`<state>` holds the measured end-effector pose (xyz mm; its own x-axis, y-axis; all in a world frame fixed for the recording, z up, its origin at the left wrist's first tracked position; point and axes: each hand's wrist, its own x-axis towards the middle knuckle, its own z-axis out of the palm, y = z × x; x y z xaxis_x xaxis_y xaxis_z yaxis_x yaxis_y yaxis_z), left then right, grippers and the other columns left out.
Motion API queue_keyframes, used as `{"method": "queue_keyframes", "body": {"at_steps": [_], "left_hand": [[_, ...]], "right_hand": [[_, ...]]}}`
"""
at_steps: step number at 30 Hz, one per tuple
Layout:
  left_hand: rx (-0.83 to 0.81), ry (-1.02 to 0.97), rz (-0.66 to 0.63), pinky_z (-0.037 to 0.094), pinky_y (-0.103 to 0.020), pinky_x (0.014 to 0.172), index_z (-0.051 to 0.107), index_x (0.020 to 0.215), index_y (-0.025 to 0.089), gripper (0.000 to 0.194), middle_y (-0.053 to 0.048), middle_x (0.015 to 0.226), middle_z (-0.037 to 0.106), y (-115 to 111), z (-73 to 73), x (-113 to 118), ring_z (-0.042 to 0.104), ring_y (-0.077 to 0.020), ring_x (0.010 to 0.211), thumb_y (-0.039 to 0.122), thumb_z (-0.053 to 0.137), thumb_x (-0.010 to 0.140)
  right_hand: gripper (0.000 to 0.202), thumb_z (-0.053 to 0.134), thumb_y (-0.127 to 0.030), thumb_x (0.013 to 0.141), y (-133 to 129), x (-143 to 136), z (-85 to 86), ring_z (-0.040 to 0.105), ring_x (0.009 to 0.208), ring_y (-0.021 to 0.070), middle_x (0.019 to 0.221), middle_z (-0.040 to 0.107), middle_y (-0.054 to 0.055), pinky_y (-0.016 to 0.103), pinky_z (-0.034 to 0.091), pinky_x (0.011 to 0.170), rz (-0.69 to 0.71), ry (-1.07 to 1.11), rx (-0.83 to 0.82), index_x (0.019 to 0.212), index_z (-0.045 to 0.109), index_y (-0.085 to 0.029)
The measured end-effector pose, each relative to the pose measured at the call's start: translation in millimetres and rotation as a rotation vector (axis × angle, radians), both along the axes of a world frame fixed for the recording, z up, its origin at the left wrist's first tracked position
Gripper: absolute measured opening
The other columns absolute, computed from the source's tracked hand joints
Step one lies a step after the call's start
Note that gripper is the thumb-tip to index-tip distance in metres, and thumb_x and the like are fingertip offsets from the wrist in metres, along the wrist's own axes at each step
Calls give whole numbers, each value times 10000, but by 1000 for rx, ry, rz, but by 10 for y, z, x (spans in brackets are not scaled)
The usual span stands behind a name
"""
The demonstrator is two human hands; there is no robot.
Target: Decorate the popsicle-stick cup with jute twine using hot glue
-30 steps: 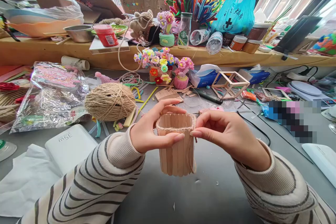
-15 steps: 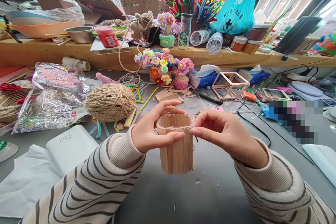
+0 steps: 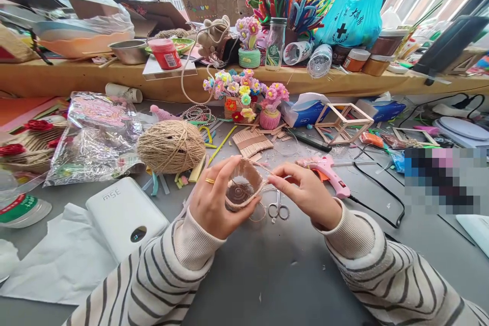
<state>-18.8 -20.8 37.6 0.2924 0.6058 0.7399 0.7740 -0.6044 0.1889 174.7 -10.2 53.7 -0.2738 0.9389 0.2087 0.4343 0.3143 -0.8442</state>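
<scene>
My left hand (image 3: 216,198) is wrapped around a small cup made of craft sticks (image 3: 250,175), tilted so that its mouth faces me and its round, brownish bottom shows inside. Twine (image 3: 263,183) runs along the cup's rim. At the rim's right side, the thumb and fingers of my right hand (image 3: 305,193) pinch the twine. Just beyond the cup, small scissors (image 3: 278,209) lie on the table, and a pink glue gun (image 3: 330,175) rests behind my right hand.
A big ball of twine (image 3: 171,146) sits left of the cup, near a white power bank (image 3: 126,219). Behind are a stack of craft sticks (image 3: 252,142), a wooden stick frame (image 3: 344,123) and crocheted flowers (image 3: 237,89). The glue gun's black cord (image 3: 378,216) loops at right.
The cup has tipped from upright towards me, showing its inside. My left hand has turned around it, and my right hand has shifted left. Scissors and glue gun have come into view.
</scene>
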Motion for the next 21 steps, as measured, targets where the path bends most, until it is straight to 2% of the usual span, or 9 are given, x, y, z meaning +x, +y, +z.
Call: {"method": "queue_keyframes", "body": {"at_steps": [2, 5, 7, 11, 14, 16, 18, 19, 21], "left_hand": [[-16, -3, 11, 504, -395, 884, 419, 1275, 173, 729, -131, 1134, 628, -27, -8, -8, 610, -281, 1023, 494, 709, 687], [-84, 25, -3, 490, -434, 903, 397, 1316, 161, 791, -161, 1186, 605, -103, 37, -20, 590, -310, 1071, 641, 592, 717], [-137, 43, -29, 468, -446, 947, 368, 1355, 172, 793, -170, 1248, 571, -171, 78, -42, 559, -316, 1134, 655, 537, 749], [-250, 11, -107, 455, -429, 997, 307, 1410, 206, 805, -148, 1327, 519, -239, 126, -155, 523, -300, 1194, 577, 596, 756], [-409, -109, -268, 553, -359, 842, 234, 1439, 230, 922, -160, 1339, 497, -149, 123, -262, 595, -260, 1072, 583, 652, 697], [-527, -156, -381, 513, -407, 918, 177, 1452, 241, 1019, -172, 1365, 466, -36, 101, -312, 532, -291, 1176, 576, 701, 645], [-635, -172, -467, 414, -471, 1021, 147, 1459, 234, 1107, -176, 1348, 484, 78, 59, -340, 486, -319, 1226, 574, 742, 590], [-671, -187, -480, 373, -477, 1054, 145, 1461, 234, 1126, -168, 1331, 500, 123, 32, -348, 479, -319, 1233, 566, 756, 575], [-730, -239, -524, 378, -447, 1049, 124, 1464, 243, 1101, -143, 1292, 536, 179, -27, -357, 506, -298, 1206, 521, 761, 610]], "right_hand": [[233, 538, -331, 856, -2, 8, 0, 579, 692, 121, 728, 645, 32, 248, 477, 636, -15, -4, 19, 734, 619, -149], [228, 533, -325, 859, -3, 20, 7, 599, 703, 131, 738, 660, 40, 249, 489, 629, -42, 19, 28, 744, 626, -152], [202, 538, -312, 857, -3, 20, 4, 629, 798, 149, 833, 692, 63, 262, 509, 670, -49, 50, 52, 787, 650, -159], [180, 542, -269, 856, 0, 10, -17, 631, 977, 167, 996, 701, 87, 307, 509, 806, -42, 76, 117, 837, 689, -167], [173, 552, -261, 855, 7, 3, -32, 633, 983, 169, 976, 706, 77, 330, 489, 865, -47, 82, 139, 821, 699, -176], [169, 568, -279, 848, 14, 0, -37, 633, 983, 178, 974, 704, 68, 345, 479, 880, -50, 78, 122, 802, 705, -192], [163, 587, -304, 837, 23, 0, -35, 630, 989, 190, 991, 698, 65, 360, 472, 890, -52, 73, 101, 786, 706, -204], [160, 594, -311, 831, 28, 1, -33, 628, 991, 194, 998, 695, 66, 366, 470, 892, -50, 72, 97, 779, 703, -206], [155, 597, -313, 827, 40, 8, -27, 627, 986, 196, 1003, 691, 69, 372, 470, 891, -45, 73, 94, 771, 692, -204]]}}
